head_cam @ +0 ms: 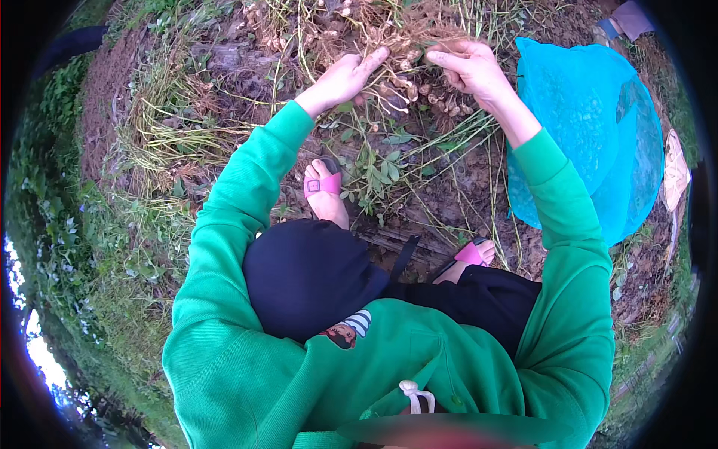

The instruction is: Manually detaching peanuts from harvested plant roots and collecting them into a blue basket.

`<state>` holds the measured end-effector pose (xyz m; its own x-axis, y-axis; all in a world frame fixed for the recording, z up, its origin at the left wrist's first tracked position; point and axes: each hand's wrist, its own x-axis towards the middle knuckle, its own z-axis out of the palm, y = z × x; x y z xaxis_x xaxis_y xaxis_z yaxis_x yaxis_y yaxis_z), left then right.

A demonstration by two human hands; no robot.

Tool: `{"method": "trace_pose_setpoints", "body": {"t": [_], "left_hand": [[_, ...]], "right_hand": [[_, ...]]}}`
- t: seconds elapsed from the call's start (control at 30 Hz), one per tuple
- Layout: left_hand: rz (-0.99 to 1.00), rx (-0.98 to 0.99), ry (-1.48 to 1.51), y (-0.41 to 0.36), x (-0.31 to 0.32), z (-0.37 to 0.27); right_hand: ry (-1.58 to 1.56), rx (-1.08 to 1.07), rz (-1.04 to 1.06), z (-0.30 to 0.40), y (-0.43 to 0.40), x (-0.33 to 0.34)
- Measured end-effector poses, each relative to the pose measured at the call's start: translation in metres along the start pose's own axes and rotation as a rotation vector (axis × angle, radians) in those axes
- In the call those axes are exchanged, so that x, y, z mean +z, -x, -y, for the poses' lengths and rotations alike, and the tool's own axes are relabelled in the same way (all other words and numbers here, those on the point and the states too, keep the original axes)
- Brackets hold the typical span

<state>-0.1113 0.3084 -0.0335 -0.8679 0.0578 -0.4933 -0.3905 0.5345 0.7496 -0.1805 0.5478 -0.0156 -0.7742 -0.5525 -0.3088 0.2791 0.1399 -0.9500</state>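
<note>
My left hand (346, 78) is near the top centre, its thumb pressed along a bunch of peanut pods (399, 84) with roots and stems; its fingers are partly hidden under the bunch. My right hand (468, 70) is just to the right, thumb and fingers pinched together at the edge of the brown roots (432, 42). Whether a pod lies between those fingertips cannot be made out. More peanut pods (451, 105) hang on roots just below my right hand. Pulled peanut plants (185, 129) with long pale-green stems lie on the soil to the left.
A blue mesh bag (583, 134) stands close by my right forearm. Leafy peanut stems (381, 174) lie between my sandalled feet. A conical straw hat (676, 171) is at the far right. Part of another person's sleeve (633, 19) shows at the top right. Green plants (61, 224) line the left side.
</note>
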Motion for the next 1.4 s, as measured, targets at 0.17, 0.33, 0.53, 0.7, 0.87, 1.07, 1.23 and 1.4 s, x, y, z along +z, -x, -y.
{"method": "trace_pose_setpoints", "body": {"t": [0.17,0.33,0.53,0.7,0.87,1.07,1.23,1.4], "left_hand": [[-0.084,0.089,-0.302,0.004,0.01,-0.02],[-0.185,0.121,-0.356,0.003,0.011,-0.012],[-0.248,0.176,-0.243,-0.032,0.003,0.003],[-0.313,0.165,-0.132,-0.035,-0.016,0.009],[-0.253,0.052,-0.065,-0.035,-0.029,0.022],[-0.18,0.128,-0.208,-0.018,-0.007,-0.021],[-0.261,0.212,-0.322,-0.007,0.002,-0.031],[-0.269,0.217,-0.267,-0.006,-0.001,-0.03]], "right_hand": [[0.532,-0.104,0.057,-0.009,-0.02,-0.008],[0.589,-0.085,0.237,0.002,-0.014,-0.001],[-0.001,-0.075,0.271,-0.005,-0.007,0.012],[-0.323,0.083,0.652,0.015,0.01,0.006],[-0.134,-0.087,0.238,0.013,0.003,-0.005],[0.095,0.0,0.079,0.004,-0.016,-0.014],[-0.026,0.195,0.167,0.002,-0.019,0.002],[-0.156,0.245,0.183,0.002,-0.022,-0.005]]}}
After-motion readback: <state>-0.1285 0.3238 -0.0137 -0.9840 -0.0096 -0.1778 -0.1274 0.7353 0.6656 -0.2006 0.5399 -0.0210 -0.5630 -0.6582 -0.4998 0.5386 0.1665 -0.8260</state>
